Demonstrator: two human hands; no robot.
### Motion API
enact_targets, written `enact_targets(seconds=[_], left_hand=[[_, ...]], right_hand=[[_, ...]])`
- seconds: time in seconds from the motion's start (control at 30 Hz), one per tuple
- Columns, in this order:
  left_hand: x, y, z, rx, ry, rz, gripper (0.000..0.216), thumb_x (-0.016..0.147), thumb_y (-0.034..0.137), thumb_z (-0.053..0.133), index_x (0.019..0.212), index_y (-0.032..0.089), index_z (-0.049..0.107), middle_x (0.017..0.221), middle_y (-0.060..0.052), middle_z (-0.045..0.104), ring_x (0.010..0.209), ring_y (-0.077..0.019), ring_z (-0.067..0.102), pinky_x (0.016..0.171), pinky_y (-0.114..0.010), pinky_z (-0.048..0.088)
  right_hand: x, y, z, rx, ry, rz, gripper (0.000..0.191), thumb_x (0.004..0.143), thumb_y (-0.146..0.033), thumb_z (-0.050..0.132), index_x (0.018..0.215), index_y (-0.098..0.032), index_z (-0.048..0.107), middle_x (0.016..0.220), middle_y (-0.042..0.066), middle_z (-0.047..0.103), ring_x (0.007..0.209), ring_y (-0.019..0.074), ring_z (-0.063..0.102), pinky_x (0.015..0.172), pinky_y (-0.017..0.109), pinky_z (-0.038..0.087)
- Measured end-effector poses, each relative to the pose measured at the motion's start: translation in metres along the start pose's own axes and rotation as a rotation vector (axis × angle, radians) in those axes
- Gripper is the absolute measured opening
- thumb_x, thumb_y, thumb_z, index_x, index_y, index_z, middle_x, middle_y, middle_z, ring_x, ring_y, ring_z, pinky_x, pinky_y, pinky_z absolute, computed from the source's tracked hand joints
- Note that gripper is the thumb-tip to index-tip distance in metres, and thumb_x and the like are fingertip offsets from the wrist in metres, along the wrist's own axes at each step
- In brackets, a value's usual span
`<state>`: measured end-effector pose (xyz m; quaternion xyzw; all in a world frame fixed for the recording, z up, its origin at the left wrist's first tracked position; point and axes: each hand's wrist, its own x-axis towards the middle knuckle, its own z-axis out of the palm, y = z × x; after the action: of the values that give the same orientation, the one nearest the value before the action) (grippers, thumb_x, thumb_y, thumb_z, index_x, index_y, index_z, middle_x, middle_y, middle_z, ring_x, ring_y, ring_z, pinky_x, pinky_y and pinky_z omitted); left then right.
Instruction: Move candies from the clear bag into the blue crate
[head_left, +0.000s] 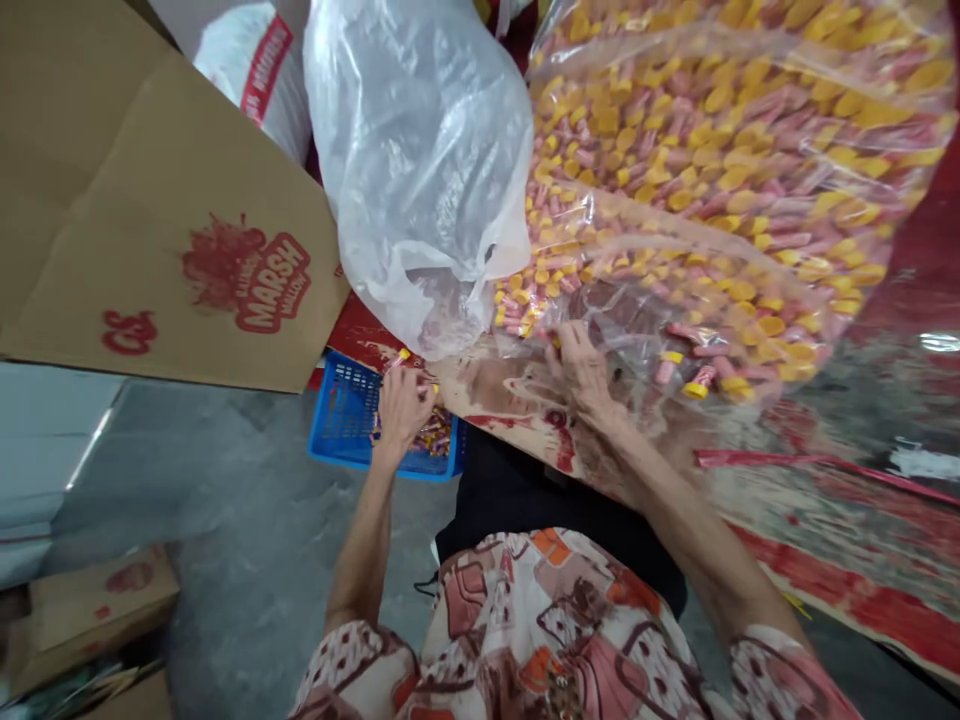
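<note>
My left hand (403, 408) is closed over the blue plastic basket (324, 440). Small pink tubes with yellow caps (403, 355) stick out between its fingers. More such tubes (435, 437) lie in the basket below. My right hand (583, 375) rests at the bench edge by the mouth of a big clear plastic bag (637, 325). Its fingers are bent, and a bit of yellow shows at the tips; what they hold is partly hidden. The bag is full of pink tubes with yellow caps (720, 180), and a few (697, 382) lie at its near side.
A whitish plastic bag (427, 150) stands on the worn red bench (517, 400), beside a large marshmallow carton (172, 220). Behind it is a white sack with a red band (262, 75). A pink strip (787, 460) lies to the right. Smaller cartons (97, 610) stand on the floor.
</note>
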<state>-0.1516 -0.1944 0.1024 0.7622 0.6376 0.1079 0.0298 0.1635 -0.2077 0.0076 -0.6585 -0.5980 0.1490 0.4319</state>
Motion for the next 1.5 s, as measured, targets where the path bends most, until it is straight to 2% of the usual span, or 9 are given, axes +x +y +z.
enact_targets(seconds=[0.13,0.3,0.53,0.73,0.9,1.03,1.17,1.27,1.5], left_hand=[[0.036,-0.003,0.005,-0.135,0.097,0.024,0.020,0.110,0.020,0.056,0.124,0.024,0.069,0.129,-0.016,0.074,0.129,-0.0320,0.072,0.118,-0.048,0.059],[0.154,0.016,0.051,-0.310,0.091,0.015,0.021,0.114,0.015,0.056,0.131,0.018,0.067,0.138,-0.018,0.072,0.138,-0.0313,0.066,0.129,-0.053,0.050],[0.229,-0.033,0.071,-0.281,0.051,-0.140,0.021,0.117,0.037,0.068,0.102,0.023,0.062,0.119,-0.013,0.074,0.141,-0.0314,0.056,0.131,-0.057,0.039],[0.195,-0.012,0.048,-0.284,0.077,-0.090,0.014,0.115,0.027,0.073,0.129,0.026,0.070,0.139,-0.007,0.070,0.144,-0.0297,0.052,0.134,-0.060,0.041],[0.085,0.077,0.040,-0.581,0.066,0.227,0.021,0.117,0.033,0.066,0.137,0.028,0.069,0.138,-0.012,0.073,0.125,-0.0298,0.070,0.116,-0.056,0.060],[0.014,0.100,0.068,-0.720,-0.049,0.150,0.019,0.107,0.025,0.073,0.126,0.030,0.072,0.130,-0.012,0.079,0.132,-0.0326,0.075,0.118,-0.054,0.063],[0.011,0.050,0.084,-0.916,0.079,-0.250,0.037,0.099,0.041,0.087,0.126,0.024,0.070,0.106,-0.006,0.077,0.101,-0.0261,0.078,0.094,-0.041,0.066],[0.025,0.022,0.078,-1.142,0.061,-0.308,0.047,0.094,0.055,0.092,0.121,0.024,0.070,0.102,-0.004,0.075,0.092,-0.0210,0.074,0.082,-0.033,0.061],[0.048,0.062,0.072,-1.380,-0.114,-0.175,0.053,0.090,0.059,0.099,0.121,0.026,0.074,0.113,-0.004,0.077,0.109,-0.0222,0.076,0.093,-0.031,0.062]], right_hand=[[-0.012,-0.001,0.012,-0.017,-0.021,0.000,0.028,0.108,-0.023,0.050,0.122,-0.024,0.074,0.125,0.014,0.071,0.100,0.0271,0.071,0.077,0.036,0.059],[-0.014,0.005,0.010,0.012,0.002,-0.043,0.038,0.108,-0.021,0.047,0.129,-0.027,0.078,0.122,0.014,0.071,0.109,0.0295,0.074,0.091,0.042,0.064],[-0.017,0.007,0.005,0.009,0.071,-0.043,0.036,0.114,-0.031,0.049,0.136,-0.028,0.077,0.128,0.016,0.076,0.116,0.0314,0.077,0.100,0.046,0.066],[-0.013,0.010,-0.003,-0.137,0.065,0.027,0.030,0.117,-0.038,0.049,0.120,-0.027,0.076,0.121,0.015,0.079,0.105,0.0301,0.076,0.090,0.041,0.062],[-0.009,0.017,-0.002,-0.121,0.058,0.040,0.028,0.116,-0.043,0.049,0.117,-0.028,0.073,0.116,0.014,0.078,0.101,0.0305,0.074,0.088,0.042,0.061],[-0.007,0.021,-0.004,-0.032,0.073,0.001,0.030,0.117,-0.049,0.054,0.113,-0.027,0.074,0.112,0.014,0.077,0.093,0.0297,0.073,0.087,0.044,0.061],[-0.005,0.019,-0.015,0.047,0.128,-0.023,0.036,0.118,-0.053,0.053,0.120,-0.025,0.076,0.113,0.015,0.076,0.096,0.0311,0.072,0.088,0.047,0.062],[-0.007,0.013,-0.020,0.077,0.166,-0.014,0.040,0.120,-0.054,0.051,0.130,-0.026,0.077,0.122,0.018,0.076,0.108,0.0344,0.071,0.093,0.049,0.062],[-0.006,0.008,-0.014,0.094,-0.041,0.031,0.029,0.113,-0.045,0.061,0.108,-0.023,0.079,0.105,0.011,0.077,0.095,0.0269,0.071,0.089,0.041,0.059]])
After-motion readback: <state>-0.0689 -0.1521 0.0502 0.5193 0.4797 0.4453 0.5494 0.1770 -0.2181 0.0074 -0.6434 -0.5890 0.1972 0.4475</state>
